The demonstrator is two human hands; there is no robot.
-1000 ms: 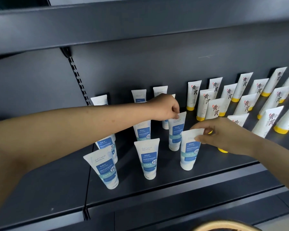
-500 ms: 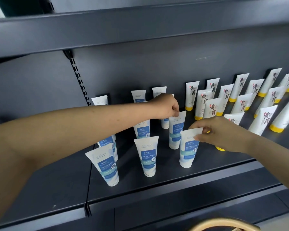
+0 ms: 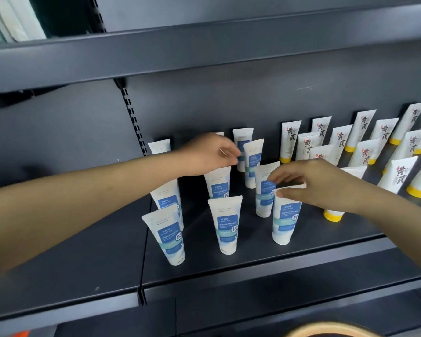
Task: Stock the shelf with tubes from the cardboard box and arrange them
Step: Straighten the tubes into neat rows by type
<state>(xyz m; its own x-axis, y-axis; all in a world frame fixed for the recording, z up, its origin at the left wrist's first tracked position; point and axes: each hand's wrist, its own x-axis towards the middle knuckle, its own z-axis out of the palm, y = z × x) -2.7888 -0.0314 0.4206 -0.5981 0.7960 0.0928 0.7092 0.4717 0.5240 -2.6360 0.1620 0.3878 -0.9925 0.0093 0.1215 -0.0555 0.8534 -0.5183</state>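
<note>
Several white tubes with blue labels stand cap-down on the dark shelf. My left hand reaches over them, its fingertips pinched on the left edge of a back-row tube. The middle tube beside it stands free. My right hand hovers at the front-right tube. Its thumb touches the tube's crimped top and the fingers are lifted apart above it. The cardboard box is not in view.
White tubes with yellow caps fill the shelf's right side in rows, one partly hidden under my right wrist. An upper shelf overhangs. A slotted upright splits the back wall. A tan curved rim shows at the bottom edge.
My left hand let go of the middle tube and shifted left and back to a back-row tube. My right hand's fingers lifted off the front-right tube's top.
</note>
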